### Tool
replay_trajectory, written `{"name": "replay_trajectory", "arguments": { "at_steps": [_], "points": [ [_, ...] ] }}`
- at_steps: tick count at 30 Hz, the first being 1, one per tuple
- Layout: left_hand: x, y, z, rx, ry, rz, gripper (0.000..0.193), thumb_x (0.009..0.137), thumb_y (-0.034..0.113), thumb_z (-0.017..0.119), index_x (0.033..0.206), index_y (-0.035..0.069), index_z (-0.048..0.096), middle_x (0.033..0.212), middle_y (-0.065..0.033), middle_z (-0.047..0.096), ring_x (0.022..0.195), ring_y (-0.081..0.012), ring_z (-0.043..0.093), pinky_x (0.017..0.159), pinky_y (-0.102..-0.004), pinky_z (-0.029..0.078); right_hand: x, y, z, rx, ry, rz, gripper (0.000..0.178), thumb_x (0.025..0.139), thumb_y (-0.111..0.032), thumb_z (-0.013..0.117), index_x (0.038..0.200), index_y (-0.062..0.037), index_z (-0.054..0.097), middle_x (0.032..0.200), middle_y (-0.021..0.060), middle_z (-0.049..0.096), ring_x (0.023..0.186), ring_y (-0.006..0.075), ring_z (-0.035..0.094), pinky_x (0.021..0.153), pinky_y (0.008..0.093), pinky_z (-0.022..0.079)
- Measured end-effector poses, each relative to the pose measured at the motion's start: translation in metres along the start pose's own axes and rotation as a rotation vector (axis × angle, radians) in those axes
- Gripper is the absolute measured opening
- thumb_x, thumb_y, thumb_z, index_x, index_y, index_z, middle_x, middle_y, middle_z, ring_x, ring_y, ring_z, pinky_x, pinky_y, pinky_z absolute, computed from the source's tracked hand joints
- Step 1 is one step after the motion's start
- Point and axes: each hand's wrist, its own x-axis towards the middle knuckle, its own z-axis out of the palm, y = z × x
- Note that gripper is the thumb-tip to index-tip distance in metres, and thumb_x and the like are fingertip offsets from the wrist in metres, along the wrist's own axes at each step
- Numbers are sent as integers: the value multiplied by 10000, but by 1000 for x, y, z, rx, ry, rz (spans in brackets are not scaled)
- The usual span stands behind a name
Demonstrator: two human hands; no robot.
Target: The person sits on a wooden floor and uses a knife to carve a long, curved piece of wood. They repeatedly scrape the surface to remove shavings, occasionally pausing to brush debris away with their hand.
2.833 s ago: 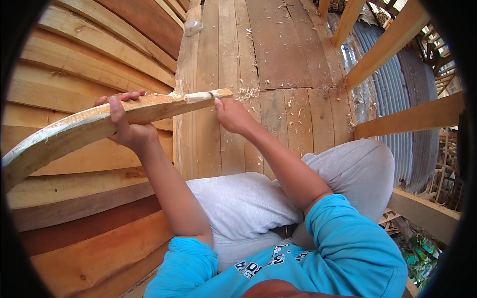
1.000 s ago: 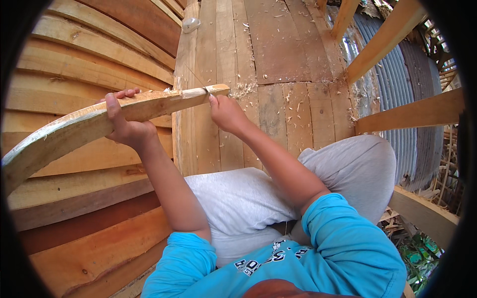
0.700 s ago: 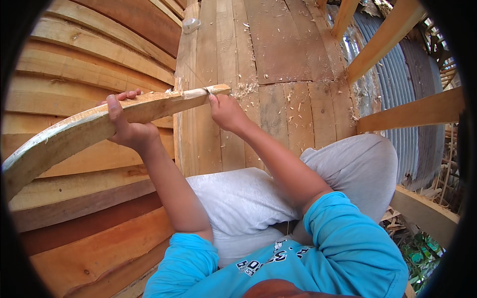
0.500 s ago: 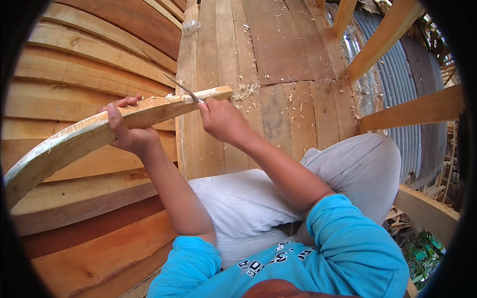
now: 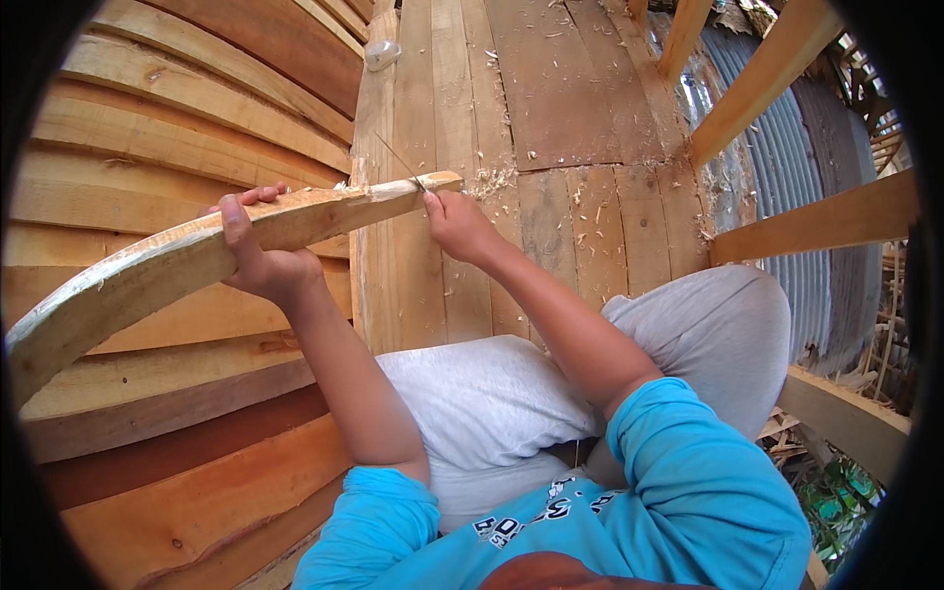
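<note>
A long curved piece of wood (image 5: 177,258) runs from the far left edge up toward the middle, its narrow tip over the floorboards. My left hand (image 5: 264,254) is wrapped round it at mid-length, thumb on the near side and fingers over the far side. Close to the tip, my right hand (image 5: 459,224) is closed on a knife; its handle is hidden in my fist. The thin blade (image 5: 398,157) lies across the upper edge of the wood and points up and left. Part of that upper edge is freshly cut and pale.
Wood shavings (image 5: 492,183) litter the plank floor (image 5: 551,231) beyond the tip. A clear plastic item (image 5: 382,55) lies at the far end. Overlapping wall boards (image 5: 187,88) stand left; wooden rails (image 5: 816,222) and corrugated metal sheets (image 5: 787,128) are to the right.
My right hand and the knife have slid right along the wood, closer to its tip. My left hand keeps its hold, and the wood has barely shifted.
</note>
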Motion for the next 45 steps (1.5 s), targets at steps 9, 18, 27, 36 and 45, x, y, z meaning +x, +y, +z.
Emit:
{"name": "replay_trajectory", "arguments": {
  "at_steps": [9, 18, 27, 36, 45],
  "points": [
    [0, 1, 1, -48, -14, 18, 288, 823, 211, 696, 977, 74, 495, 722, -92, 577, 689, -211, 591, 724, -455, 551, -1, -1, 0, -109, -16, 92, 477, 1035, -293, 367, 885, 66, 642, 895, 320, 664, 851, 480, 651, 809, 542, 519],
    [0, 2, 0, 1, -55, 26, 250, 827, 253, 676, 893, 80, 508, 744, -76, 551, 731, -202, 579, 762, -455, 535, -8, -23, 2, -46, -47, 47, 463, 1033, -292, 385, 891, 79, 623, 882, 336, 646, 880, 496, 633, 826, 549, 496],
    [0, 1, -4, -30, -111, 2, 243, 847, 269, 670, 958, 112, 522, 794, -55, 567, 770, -201, 589, 787, -466, 521, 5, -4, -7, -50, -87, 170, 496, 1034, -334, 399, 907, 85, 634, 903, 304, 661, 888, 447, 638, 824, 495, 482],
    [1, -4, -11, -127, -294, 41, 245, 867, 247, 652, 1065, 153, 542, 827, -59, 590, 785, -209, 601, 783, -487, 541, 12, 16, -18, 192, 121, 315, 409, 1025, -307, 455, 916, 19, 678, 889, 194, 690, 868, 330, 669, 801, 426, 489],
    [2, -5, -16, -120, -260, 26, 277, 855, 285, 660, 1062, 146, 540, 832, -58, 576, 796, -219, 605, 795, -485, 538, 8, -8, -23, 270, -155, 437, 559, 1017, -430, 420, 789, 34, 633, 676, 135, 617, 646, 264, 619, 661, 424, 472]
  ]
}}
